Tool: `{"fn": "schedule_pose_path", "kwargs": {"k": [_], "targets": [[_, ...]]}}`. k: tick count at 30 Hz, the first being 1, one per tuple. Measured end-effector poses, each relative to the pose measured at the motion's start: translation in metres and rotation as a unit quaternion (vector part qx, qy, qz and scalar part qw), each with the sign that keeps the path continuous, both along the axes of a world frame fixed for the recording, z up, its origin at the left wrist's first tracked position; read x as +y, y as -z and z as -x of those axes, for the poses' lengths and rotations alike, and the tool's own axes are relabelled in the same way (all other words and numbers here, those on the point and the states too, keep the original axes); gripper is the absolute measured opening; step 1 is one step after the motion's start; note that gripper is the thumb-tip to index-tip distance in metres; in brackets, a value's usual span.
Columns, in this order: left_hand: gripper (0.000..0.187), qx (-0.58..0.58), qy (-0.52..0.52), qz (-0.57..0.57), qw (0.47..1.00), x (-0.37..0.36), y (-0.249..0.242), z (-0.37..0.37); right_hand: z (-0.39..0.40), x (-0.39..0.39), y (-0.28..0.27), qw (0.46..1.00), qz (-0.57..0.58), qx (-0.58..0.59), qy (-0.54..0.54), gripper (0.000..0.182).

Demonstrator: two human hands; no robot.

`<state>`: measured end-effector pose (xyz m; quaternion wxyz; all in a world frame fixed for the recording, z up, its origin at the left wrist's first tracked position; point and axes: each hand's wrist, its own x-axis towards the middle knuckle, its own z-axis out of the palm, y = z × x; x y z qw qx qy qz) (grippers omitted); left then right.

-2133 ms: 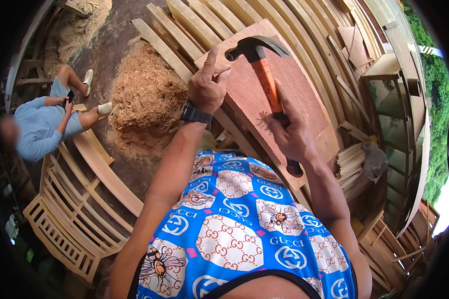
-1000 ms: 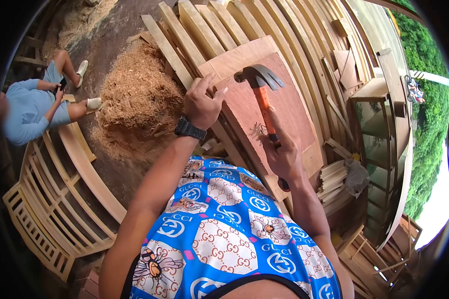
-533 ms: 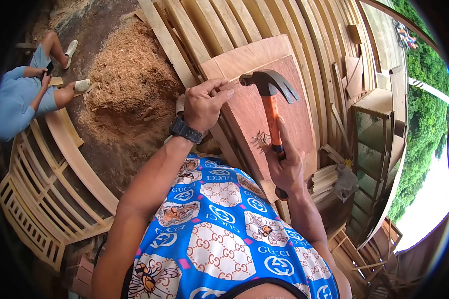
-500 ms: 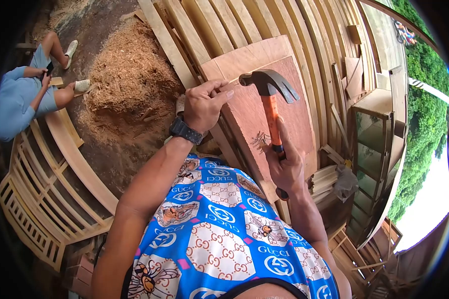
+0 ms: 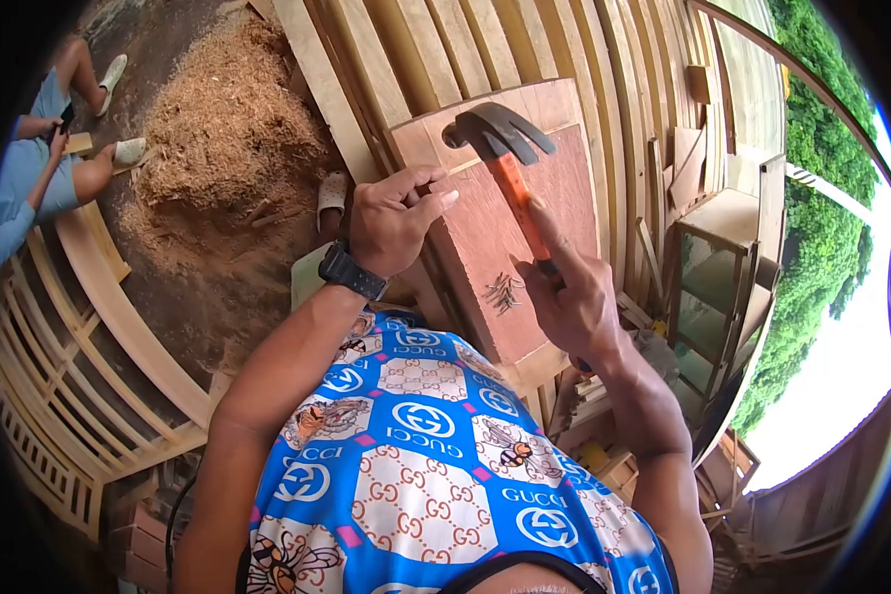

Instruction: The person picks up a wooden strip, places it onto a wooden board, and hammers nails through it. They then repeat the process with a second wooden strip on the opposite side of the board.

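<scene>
My right hand [image 5: 574, 302] is wrapped round the handle of a claw hammer [image 5: 511, 183] with a dark head and orange grip. The hammer head is over the far part of a wooden panel [image 5: 564, 203], which has a reddish plywood face and a paler wood border. Just below the hammer's striking face, my left hand [image 5: 394, 220] is closed in a pinch at the panel's left edge. Whatever lies between those fingertips is too small to make out. A small heap of loose nails [image 5: 503, 293] rests on the plywood, left of my right hand.
Long wooden boards [image 5: 445, 49] lie side by side under the panel. Sawdust [image 5: 233, 129] is piled on the ground at left, near a seated person [image 5: 45, 178] holding a phone. A slatted wooden frame [image 5: 79, 346] stands lower left, a glazed cabinet [image 5: 708, 267] at right.
The hammer head has shifted up and left relative to my left fingers, and its handle leans more. My left hand keeps its pinch. The whole view has shifted a little.
</scene>
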<state>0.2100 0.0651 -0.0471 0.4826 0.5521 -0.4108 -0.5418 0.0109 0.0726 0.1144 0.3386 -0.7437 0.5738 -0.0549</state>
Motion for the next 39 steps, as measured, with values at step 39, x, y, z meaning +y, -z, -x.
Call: {"fn": "schedule_pose_path", "kwargs": {"k": [39], "targets": [[0.030,0.000,0.041,-0.014,0.999,0.004,0.003,-0.006,0.015,0.028,0.008,0.999,0.046,0.017,-0.004,0.070]]}}
